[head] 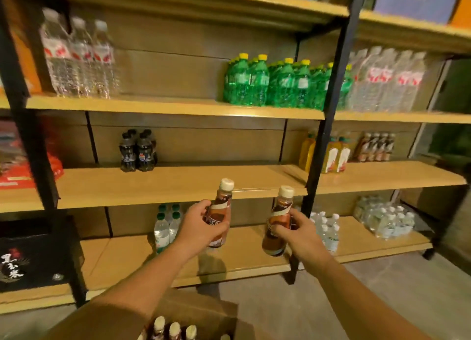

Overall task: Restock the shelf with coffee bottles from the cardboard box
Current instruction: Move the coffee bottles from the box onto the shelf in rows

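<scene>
Below, cardboard box [204, 311] cropped, coffee bottles [175, 330] half-hidden

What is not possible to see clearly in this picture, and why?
All in the head view:
- cardboard box: bottom edge cuts it off; bottle count inside unknown.
- left coffee bottle, right coffee bottle: labels blurred, partly covered by the left hand and right hand.
- top-shelf boxes: cut off by upper edge.
</scene>
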Available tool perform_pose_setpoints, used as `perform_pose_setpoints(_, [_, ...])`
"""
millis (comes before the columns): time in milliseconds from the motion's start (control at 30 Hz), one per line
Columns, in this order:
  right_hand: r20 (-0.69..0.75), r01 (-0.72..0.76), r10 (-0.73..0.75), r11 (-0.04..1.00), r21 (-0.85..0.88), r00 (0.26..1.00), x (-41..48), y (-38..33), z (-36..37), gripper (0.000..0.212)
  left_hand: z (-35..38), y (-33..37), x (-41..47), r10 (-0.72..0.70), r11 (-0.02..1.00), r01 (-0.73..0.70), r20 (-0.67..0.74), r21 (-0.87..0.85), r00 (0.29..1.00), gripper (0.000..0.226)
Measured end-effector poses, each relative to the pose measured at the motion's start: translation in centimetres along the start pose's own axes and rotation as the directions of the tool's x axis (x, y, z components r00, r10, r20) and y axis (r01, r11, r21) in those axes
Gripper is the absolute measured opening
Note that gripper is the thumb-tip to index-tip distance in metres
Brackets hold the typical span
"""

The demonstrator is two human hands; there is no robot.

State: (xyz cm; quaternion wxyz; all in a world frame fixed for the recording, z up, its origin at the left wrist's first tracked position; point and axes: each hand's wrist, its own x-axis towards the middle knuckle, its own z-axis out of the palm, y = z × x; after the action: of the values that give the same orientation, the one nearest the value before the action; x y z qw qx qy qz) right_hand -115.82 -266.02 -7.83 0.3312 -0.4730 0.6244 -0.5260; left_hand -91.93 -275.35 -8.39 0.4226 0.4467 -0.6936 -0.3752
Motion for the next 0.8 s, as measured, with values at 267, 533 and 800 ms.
perform_pose_setpoints(267, [-0.088, 0.047, -0.053, 0.996, -0.073, 0.995, 0.6, -2.7, -18.0, 0.045, 14.3, 12.1, 2.6, 0.130, 0.991, -0.131, -0.059, -0.019, 0.990, 0.038])
perform_pose_setpoints(533, [-0.180, 0.055, -0.072, 0.993, -0.100, 0.981, 0.9, -1.5, -34.7, 0.034, 29.7, 20.7, 5.1, 0.202, 0.978, -0.204, -0.040, -0.042, 0.979, 0.032])
perform_pose_setpoints(800, [-0.273, 0.019, -0.052, 0.992, -0.124, 0.961, 5.5, 1.4, -48.0, 0.044, 42.6, 24.6, 11.6, 0.262, 0.964, -0.261, 0.002, -0.058, 0.965, 0.033])
